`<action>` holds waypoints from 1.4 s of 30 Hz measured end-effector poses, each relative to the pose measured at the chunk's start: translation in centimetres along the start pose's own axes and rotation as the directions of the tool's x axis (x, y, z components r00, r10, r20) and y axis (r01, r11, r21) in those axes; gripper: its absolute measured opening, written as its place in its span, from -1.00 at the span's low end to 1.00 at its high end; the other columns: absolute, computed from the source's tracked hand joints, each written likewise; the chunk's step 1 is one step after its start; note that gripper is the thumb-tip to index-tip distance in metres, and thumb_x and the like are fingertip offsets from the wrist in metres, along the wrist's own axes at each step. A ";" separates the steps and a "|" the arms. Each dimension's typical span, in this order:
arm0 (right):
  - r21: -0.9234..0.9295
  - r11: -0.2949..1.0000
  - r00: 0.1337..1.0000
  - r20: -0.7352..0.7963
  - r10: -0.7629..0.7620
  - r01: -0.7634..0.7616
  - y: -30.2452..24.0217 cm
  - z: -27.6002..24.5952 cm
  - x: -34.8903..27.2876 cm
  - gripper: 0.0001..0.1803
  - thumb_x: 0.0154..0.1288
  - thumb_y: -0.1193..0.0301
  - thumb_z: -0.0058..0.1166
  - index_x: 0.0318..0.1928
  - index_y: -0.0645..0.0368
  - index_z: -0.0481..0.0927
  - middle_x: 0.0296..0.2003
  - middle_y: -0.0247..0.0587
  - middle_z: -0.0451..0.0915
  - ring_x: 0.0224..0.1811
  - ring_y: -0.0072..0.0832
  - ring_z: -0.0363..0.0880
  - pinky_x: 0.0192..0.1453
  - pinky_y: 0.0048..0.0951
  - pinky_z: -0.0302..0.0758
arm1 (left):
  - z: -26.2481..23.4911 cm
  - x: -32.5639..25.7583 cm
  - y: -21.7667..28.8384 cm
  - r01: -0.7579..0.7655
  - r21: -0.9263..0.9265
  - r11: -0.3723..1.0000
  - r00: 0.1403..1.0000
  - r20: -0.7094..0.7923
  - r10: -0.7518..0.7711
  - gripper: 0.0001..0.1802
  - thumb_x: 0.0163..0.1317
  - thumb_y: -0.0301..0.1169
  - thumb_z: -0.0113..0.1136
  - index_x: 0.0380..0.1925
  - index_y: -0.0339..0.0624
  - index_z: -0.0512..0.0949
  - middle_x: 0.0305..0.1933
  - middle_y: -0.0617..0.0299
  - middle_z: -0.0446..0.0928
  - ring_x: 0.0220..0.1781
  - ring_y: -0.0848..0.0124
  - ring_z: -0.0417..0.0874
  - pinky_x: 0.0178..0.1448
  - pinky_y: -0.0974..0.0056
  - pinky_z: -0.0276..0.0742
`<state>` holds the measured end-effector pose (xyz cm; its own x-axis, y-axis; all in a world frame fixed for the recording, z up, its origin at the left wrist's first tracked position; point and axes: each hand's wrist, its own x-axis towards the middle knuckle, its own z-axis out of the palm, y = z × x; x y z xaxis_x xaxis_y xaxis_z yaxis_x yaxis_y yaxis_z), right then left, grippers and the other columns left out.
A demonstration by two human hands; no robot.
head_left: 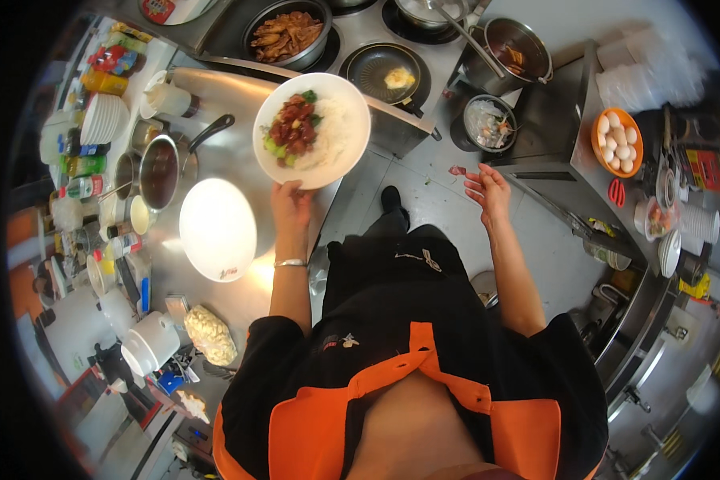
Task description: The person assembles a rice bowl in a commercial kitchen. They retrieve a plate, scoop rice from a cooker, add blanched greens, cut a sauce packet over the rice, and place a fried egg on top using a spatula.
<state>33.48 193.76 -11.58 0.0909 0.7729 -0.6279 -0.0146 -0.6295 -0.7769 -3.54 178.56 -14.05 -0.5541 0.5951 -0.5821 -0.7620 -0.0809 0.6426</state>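
Observation:
My left hand (290, 210) grips the near rim of a white bowl (262, 164), holding it up beside the steel counter. Inside the bowl, glazed brown meat pieces (294, 132) and green vegetables (277, 150) lie to the left of white rice (336, 132). My right hand (488, 192) is held out over the floor with its fingers apart. Just past its fingertips shows a small reddish scrap (457, 170); I cannot tell if it is in the air or on the floor. A bin with a clear liner (489, 124) stands beyond that hand.
A white oval plate (218, 230) and a pot of dark sauce (159, 172) sit on the left counter. Ahead, a frying pan (380, 68) holds an egg, beside a pot of browned meat (286, 38). An orange basket of eggs (626, 166) is at right.

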 end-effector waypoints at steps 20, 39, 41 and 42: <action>0.323 0.249 -0.131 0.811 -0.570 0.913 -15.0 54.7 2.8 -0.73 0.22 0.24 0.13 -0.17 0.10 0.69 -0.36 -0.19 0.68 -0.31 -0.38 0.65 -0.17 -0.43 0.52 | 6.5 -5.1 -4.4 -0.301 0.517 0.802 0.726 -0.421 0.544 -0.49 0.14 -0.65 -0.05 0.17 -0.27 0.38 0.05 0.02 0.55 -0.04 0.20 0.64 0.02 0.21 0.58; -0.087 -0.287 0.074 0.996 -0.055 0.954 -11.1 74.8 3.4 -0.61 0.14 0.25 0.05 -0.07 0.18 0.64 -0.13 0.04 0.64 -0.01 -0.12 0.62 0.04 -0.10 0.51 | 3.1 2.4 -3.4 0.007 0.993 0.120 0.501 -0.108 0.859 -0.65 0.13 -0.49 0.18 -0.04 -0.24 0.49 0.06 0.04 0.42 0.11 0.05 0.37 0.19 0.06 0.32; -0.101 -0.136 0.077 0.981 -0.176 0.986 -13.1 70.6 4.2 -0.62 0.17 0.25 0.03 -0.08 0.21 0.63 -0.15 0.02 0.65 -0.04 -0.14 0.63 0.03 -0.14 0.51 | 3.2 2.5 -3.4 -0.003 0.994 0.113 0.503 -0.096 0.859 -0.57 0.07 -0.43 0.26 -0.01 -0.22 0.49 0.05 0.04 0.40 0.10 0.06 0.36 0.18 0.08 0.31; -0.104 -0.003 0.099 0.961 -0.259 0.995 -14.2 67.7 5.4 -0.60 0.19 0.23 0.05 -0.08 0.24 0.61 -0.17 -0.01 0.66 -0.06 -0.17 0.63 0.02 -0.19 0.51 | 3.4 2.5 -3.4 -0.009 0.996 0.090 0.503 -0.073 0.861 -0.60 0.09 -0.41 0.25 -0.03 -0.23 0.49 0.05 0.04 0.40 0.10 0.05 0.36 0.18 0.07 0.31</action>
<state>-33.23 212.25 -7.00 -0.9438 0.3166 0.0950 0.1935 0.7622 -0.6177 -1.20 183.01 -16.02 -0.9593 0.1712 0.2244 0.2707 0.7833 0.5596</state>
